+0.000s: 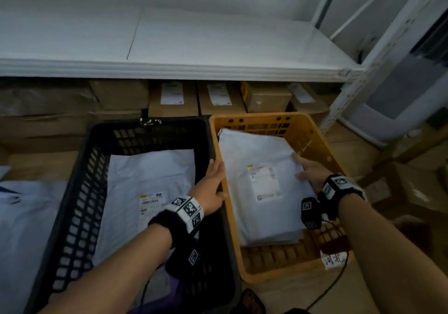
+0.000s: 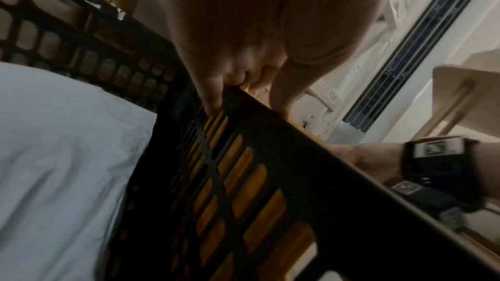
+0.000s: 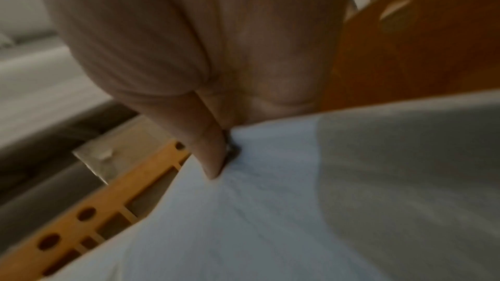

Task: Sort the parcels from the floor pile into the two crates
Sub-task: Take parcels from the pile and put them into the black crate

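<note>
The left hand [image 1: 212, 187] grips the black crate [image 1: 72, 216] by its right rim, fingers [image 2: 213, 95] curled over it. The right hand [image 1: 311, 172] pinches the white parcel [image 1: 261, 183] lying in the orange crate [image 1: 312, 134]; another parcel [image 1: 145, 175] rests in the black one

Black lattice crate [image 1: 80, 187], orange crate [image 1: 312, 129], pale grey-white parcels [image 1: 257, 151], black-and-white patterned wristbands [image 1: 186, 210].

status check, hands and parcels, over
Left hand grips black crate rim. Right hand pinches white parcel edge inside yellow crate. Another white mailer lies in black crate. Nothing blocking.
</note>
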`<state>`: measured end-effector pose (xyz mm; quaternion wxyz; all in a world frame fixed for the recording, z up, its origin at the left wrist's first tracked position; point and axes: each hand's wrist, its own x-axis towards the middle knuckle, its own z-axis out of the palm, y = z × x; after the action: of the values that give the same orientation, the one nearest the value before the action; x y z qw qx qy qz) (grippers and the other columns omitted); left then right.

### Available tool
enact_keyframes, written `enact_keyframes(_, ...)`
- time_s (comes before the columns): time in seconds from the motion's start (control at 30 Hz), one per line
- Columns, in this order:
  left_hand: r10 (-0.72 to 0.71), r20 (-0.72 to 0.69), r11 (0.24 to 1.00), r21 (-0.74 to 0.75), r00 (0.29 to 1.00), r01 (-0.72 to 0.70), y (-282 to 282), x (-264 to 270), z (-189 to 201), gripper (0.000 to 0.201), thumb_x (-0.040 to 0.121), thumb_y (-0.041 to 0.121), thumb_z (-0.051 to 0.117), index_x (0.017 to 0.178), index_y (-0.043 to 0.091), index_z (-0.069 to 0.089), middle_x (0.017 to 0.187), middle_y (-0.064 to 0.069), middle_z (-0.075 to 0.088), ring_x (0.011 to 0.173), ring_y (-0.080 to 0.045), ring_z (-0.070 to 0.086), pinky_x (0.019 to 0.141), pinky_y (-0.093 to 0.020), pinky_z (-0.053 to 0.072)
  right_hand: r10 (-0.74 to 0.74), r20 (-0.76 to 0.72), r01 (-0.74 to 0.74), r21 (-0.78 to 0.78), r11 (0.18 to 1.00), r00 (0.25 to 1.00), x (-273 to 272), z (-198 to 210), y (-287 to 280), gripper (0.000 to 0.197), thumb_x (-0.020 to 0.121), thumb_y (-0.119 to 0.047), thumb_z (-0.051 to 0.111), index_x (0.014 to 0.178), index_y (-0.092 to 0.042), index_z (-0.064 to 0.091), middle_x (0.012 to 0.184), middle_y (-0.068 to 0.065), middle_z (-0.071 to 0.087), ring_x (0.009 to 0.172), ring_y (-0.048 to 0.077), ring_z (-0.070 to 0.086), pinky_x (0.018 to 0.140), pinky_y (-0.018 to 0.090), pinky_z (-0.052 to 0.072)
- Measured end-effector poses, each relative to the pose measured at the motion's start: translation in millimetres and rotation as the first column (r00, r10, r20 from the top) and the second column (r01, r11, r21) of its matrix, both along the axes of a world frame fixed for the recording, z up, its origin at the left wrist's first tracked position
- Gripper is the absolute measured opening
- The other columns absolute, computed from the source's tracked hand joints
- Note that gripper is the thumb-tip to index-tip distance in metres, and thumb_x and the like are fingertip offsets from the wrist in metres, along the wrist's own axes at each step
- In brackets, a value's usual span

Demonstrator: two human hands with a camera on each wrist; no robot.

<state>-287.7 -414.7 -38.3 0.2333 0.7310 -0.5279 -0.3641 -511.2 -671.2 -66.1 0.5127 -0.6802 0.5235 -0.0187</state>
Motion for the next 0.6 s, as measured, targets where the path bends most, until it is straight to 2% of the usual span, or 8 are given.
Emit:
enact_keyframes(0.13, 0.002, -0.023, 1.000, 0.029, 1.000, -0.002, -2.6, 2.7, -3.5, 0.083, 0.097, 0.008, 0.052, 0.154, 0.023, -0.006, 0.157, 0.010, -0.024, 0.144, -0.006, -0.021, 0.120, -0.025, 0.007, 0.120, -0.105, -0.113, 0.062, 0.992, 0.987, 17.0, -49.9, 0.3, 0.077, 0.098, 0.008, 0.051, 0.160, -0.025, 0.019, 0.166, 0.003, 0.015, 0.151, 0.035, 0.018, 0.120, 0.056, 0.023)
enact_keyframes(0.17, -0.005, -0.020, 0.999, 0.032, 1.000, 0.005, -3.8, 3.6, -3.3, 0.084, 0.097, 0.008, 0.053, 0.154, 0.023, -0.007, 0.157, 0.011, -0.024, 0.144, -0.006, -0.022, 0.121, -0.026, 0.007, 0.120, -0.127, -0.111, 0.069, 0.991, 0.985, 22.5, -61.5, 0.2, 0.077, 0.098, 0.009, 0.051, 0.159, -0.025, 0.020, 0.166, 0.004, 0.014, 0.152, 0.035, 0.017, 0.121, 0.053, 0.023)
enact_keyframes(0.23, -0.021, -0.014, 0.999, 0.050, 1.000, 0.022, -5.3, 5.6, -2.5, 0.085, 0.096, 0.010, 0.054, 0.153, 0.023, -0.007, 0.157, 0.011, -0.024, 0.143, -0.005, -0.022, 0.122, -0.029, 0.006, 0.174, -0.304, -0.172, 0.034, 0.984, 0.937, 33.6, -81.1, 3.1, 0.074, 0.100, 0.003, 0.049, 0.160, -0.022, 0.016, 0.167, 0.006, 0.006, 0.152, 0.034, 0.016, 0.121, 0.044, 0.025)
enact_keyframes(0.33, -0.027, -0.031, 0.997, 0.067, 0.999, 0.029, -6.4, 8.5, -3.3, 0.084, 0.096, 0.011, 0.056, 0.154, 0.022, -0.004, 0.157, 0.012, -0.023, 0.143, -0.004, -0.022, 0.122, -0.028, 0.004, 0.203, -0.640, -0.384, -0.155, 0.910, 0.741, 55.6, -88.3, 10.7, 0.068, 0.104, -0.017, 0.045, 0.161, -0.017, 0.009, 0.166, 0.017, 0.007, 0.151, 0.040, 0.014, 0.121, 0.050, 0.023)
enact_keyframes(0.4, -0.020, -0.044, 0.997, 0.069, 0.999, 0.023, -6.4, 8.0, -4.0, 0.084, 0.096, 0.010, 0.055, 0.154, 0.022, -0.003, 0.157, 0.012, -0.023, 0.143, -0.004, -0.022, 0.121, -0.026, 0.003, 0.196, -0.733, -0.489, -0.207, 0.847, 0.651, 78.2, -75.7, 21.1, 0.075, 0.102, -0.027, 0.048, 0.160, -0.028, 0.001, 0.167, 0.015, -0.008, 0.153, 0.039, 0.000, 0.120, 0.059, 0.019)
enact_keyframes(0.5, -0.012, -0.049, 0.998, 0.068, 0.999, 0.016, -7.3, 7.0, -5.7, 0.083, 0.096, 0.010, 0.055, 0.154, 0.022, -0.002, 0.156, 0.013, -0.024, 0.142, -0.003, -0.023, 0.119, -0.024, 0.003, 0.477, -0.740, -0.732, -0.030, 0.681, 0.475, 114.3, -67.3, 43.5, 0.117, 0.085, -0.040, 0.076, 0.156, -0.038, -0.018, 0.162, 0.005, -0.032, 0.150, 0.038, -0.022, 0.115, 0.071, 0.017)
enact_keyframes(0.53, -0.010, -0.048, 0.998, 0.069, 0.999, 0.013, -7.7, 7.3, -6.2, 0.083, 0.096, 0.010, 0.055, 0.154, 0.022, -0.002, 0.156, 0.013, -0.024, 0.142, -0.002, -0.023, 0.119, -0.024, 0.004, 0.561, -0.731, -0.804, 0.027, 0.594, 0.390, 122.5, -75.4, 58.0, 0.125, 0.080, -0.048, 0.079, 0.155, -0.037, -0.020, 0.162, 0.004, -0.031, 0.149, 0.040, -0.024, 0.114, 0.072, 0.015)
enact_keyframes(0.6, -0.014, -0.041, 0.997, 0.074, 0.999, 0.017, -8.5, 8.1, -7.2, 0.082, 0.096, 0.010, 0.055, 0.154, 0.021, 0.000, 0.157, 0.013, -0.024, 0.142, -0.002, -0.023, 0.120, -0.024, 0.004, 0.598, -0.773, -0.892, 0.095, 0.442, 0.213, 123.8, -105.0, 93.0, 0.117, 0.085, -0.061, 0.067, 0.156, -0.031, -0.022, 0.163, 0.009, -0.028, 0.149, 0.043, -0.021, 0.117, 0.069, 0.010)
